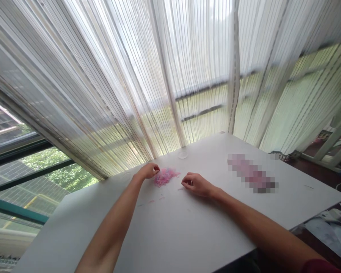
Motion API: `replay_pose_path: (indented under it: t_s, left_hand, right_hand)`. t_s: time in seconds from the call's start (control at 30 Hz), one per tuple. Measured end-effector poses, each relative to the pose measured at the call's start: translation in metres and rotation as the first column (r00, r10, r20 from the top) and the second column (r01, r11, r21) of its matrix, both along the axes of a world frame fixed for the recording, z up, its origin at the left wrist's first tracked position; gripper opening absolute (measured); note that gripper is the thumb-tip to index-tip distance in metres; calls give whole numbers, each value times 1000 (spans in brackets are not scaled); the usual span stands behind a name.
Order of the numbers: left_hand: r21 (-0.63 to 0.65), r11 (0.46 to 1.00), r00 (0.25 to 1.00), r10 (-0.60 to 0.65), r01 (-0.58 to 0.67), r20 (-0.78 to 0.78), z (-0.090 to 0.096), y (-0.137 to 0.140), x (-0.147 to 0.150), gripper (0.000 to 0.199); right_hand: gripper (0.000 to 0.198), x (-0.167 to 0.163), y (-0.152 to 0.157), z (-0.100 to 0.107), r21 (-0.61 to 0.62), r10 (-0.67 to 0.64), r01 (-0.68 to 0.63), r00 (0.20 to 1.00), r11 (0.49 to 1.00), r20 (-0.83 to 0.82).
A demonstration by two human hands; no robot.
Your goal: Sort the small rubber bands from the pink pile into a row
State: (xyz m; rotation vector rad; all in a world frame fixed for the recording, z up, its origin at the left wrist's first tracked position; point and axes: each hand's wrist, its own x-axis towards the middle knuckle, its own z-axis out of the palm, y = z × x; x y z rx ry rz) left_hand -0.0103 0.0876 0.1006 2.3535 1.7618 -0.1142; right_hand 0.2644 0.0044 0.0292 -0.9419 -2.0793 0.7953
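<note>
Tangled pile of pink-and-blue strands point(166, 177): spread on white table point(159, 237). Left hand point(151, 170): fingers curled at pile's edge; hold cannot be told. Right hand point(198, 185): fingertips nearly closed by short pink strand point(179, 189); hold unclear. Strands best teased out singly, lightly pinched.

This looks like a room in a home, though an office cannot be ruled out. Long sheer striped curtains point(136, 76) hang across a wide stretch of glass, a soft household furnishing. Past their left edge, a green window frame point(16, 209) looks out on a leafy tree point(59, 167) and part of a building point(1, 121). A plain white desk point(159, 235) stands right against the curtains. Daylight fills the room, and a dark brown floor point(309, 165) shows at the right.
</note>
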Motion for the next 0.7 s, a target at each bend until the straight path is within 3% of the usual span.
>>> replay_pose_path:
  t_s: [0.2, 0.7]
  left_hand:
    - [28, 1000, 999, -9, 8, 45, 10, -8, -1, 26]
    - [32, 999, 968, 23, -33, 251, 10, -19, 0, 27]
  right_hand:
    - [15, 0, 0, 0, -8, 0, 0, 1000, 1000, 11]
    - [18, 2, 1, 0, -11, -5, 5, 1000, 1000, 21]
